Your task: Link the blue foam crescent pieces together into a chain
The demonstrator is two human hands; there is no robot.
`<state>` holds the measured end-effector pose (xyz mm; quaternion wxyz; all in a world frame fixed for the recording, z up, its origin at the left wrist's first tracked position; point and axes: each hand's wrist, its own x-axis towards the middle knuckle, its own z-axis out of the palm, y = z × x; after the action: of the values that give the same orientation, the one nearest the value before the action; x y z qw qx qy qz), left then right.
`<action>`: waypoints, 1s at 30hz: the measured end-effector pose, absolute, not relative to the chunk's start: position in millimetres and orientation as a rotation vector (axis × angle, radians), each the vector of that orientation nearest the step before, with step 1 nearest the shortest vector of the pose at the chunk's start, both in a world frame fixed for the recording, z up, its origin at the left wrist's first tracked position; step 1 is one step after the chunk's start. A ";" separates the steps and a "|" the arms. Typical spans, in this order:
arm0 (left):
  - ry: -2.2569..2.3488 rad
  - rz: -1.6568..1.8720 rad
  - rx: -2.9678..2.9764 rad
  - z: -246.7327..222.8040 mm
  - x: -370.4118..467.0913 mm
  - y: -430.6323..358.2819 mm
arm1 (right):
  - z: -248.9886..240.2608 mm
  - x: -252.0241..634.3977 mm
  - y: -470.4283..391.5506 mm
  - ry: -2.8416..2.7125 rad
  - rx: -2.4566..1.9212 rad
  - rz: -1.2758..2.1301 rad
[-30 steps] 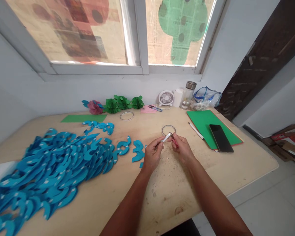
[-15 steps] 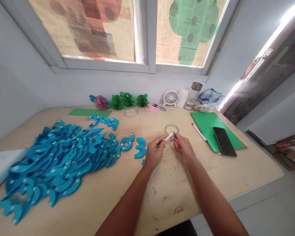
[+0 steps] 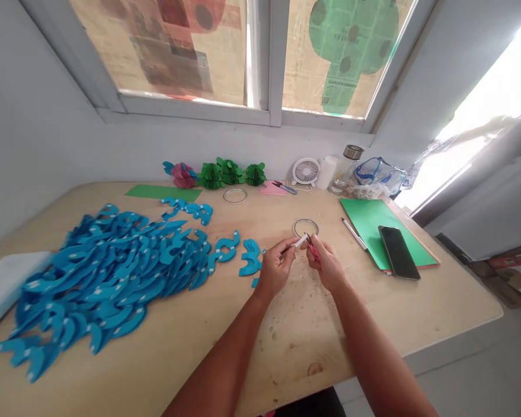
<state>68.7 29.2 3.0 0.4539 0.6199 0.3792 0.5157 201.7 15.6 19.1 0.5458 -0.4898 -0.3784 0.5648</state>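
Pinched between the fingers of my left hand (image 3: 276, 268) is a narrow white strip (image 3: 301, 241), pointing up and to the right. My right hand (image 3: 326, 263) is closed around small scissors (image 3: 313, 249) with pink handles. Their dark blades meet the far end of the strip; whether they are cutting it cannot be made out. Just beyond my fingertips a thin pale ring (image 3: 305, 220) lies flat on the table. Blue cut-out pieces (image 3: 251, 257) with white patches lie beside my left hand, partly hidden by it.
A large heap of blue cut-outs (image 3: 125, 260) covers the table's left side. Green paper (image 3: 369, 217), a phone (image 3: 398, 252) and a pen (image 3: 354, 234) lie to the right. Paper flowers (image 3: 230, 172), a second ring (image 3: 235, 196), a small fan (image 3: 306, 172) and a bottle (image 3: 346, 169) line the back.
The camera view has shifted slightly. At the right, the bright doorway gap has become much wider. Both hands keep nearly the same pose, the strip and scissors still held together.
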 end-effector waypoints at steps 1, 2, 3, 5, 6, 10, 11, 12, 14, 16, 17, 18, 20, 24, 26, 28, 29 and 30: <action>0.934 1.268 1.534 2.9 68.9 29.1 | 18.6 201.8 15.8 -0.898 -1.169 1.336; 0.932 1.262 1.538 3.0 69.1 28.9 | 18.1 202.0 16.0 -0.897 -1.174 1.334; 0.930 1.257 1.542 3.3 69.3 28.6 | 17.8 202.2 16.1 -0.896 -1.178 1.333; 0.924 1.249 1.548 3.9 69.5 28.2 | 17.5 202.7 16.3 -0.896 -1.175 1.335; 0.924 1.246 1.550 4.2 69.6 28.1 | 17.6 202.9 16.3 -0.897 -1.172 1.338; 0.923 1.249 1.559 4.4 69.3 28.3 | 18.6 202.8 16.2 -0.900 -1.183 1.335; 0.924 1.251 1.561 4.4 69.3 28.5 | 18.8 202.5 16.2 -0.901 -1.187 1.331; 0.924 1.250 1.564 4.3 69.3 28.6 | 19.0 202.1 16.2 -0.902 -1.188 1.326; 0.923 1.251 1.571 4.3 69.3 28.8 | 19.2 201.4 16.2 -0.908 -1.182 1.313; 0.933 1.254 1.578 4.5 69.3 28.8 | 19.1 200.8 16.2 -0.912 -1.173 1.294; 0.942 1.254 1.583 4.6 69.4 28.6 | 19.0 200.6 16.2 -0.912 -1.170 1.284; 0.953 1.253 1.587 4.9 69.4 28.4 | 19.0 200.4 16.2 -0.911 -1.170 1.272; 0.961 1.247 1.586 5.5 69.6 27.9 | 19.1 199.9 15.9 -0.906 -1.179 1.251; 0.955 1.240 1.557 7.8 69.6 26.6 | 19.9 198.4 14.6 -0.903 -1.220 1.208; 0.964 1.241 1.542 8.8 69.2 26.2 | 20.3 197.9 14.2 -0.909 -1.232 1.205; 0.967 1.250 1.521 9.4 68.5 26.3 | 20.4 198.2 14.4 -0.905 -1.228 1.226; 0.967 1.260 1.508 9.5 68.1 26.4 | 20.3 198.6 14.6 -0.896 -1.223 1.237; 0.970 1.274 1.495 9.5 67.7 26.6 | 20.1 199.1 14.9 -0.885 -1.218 1.246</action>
<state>67.7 26.6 9.5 0.4580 0.6067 0.3936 0.5170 199.1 14.9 20.1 0.5591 -0.5168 -0.3754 0.5286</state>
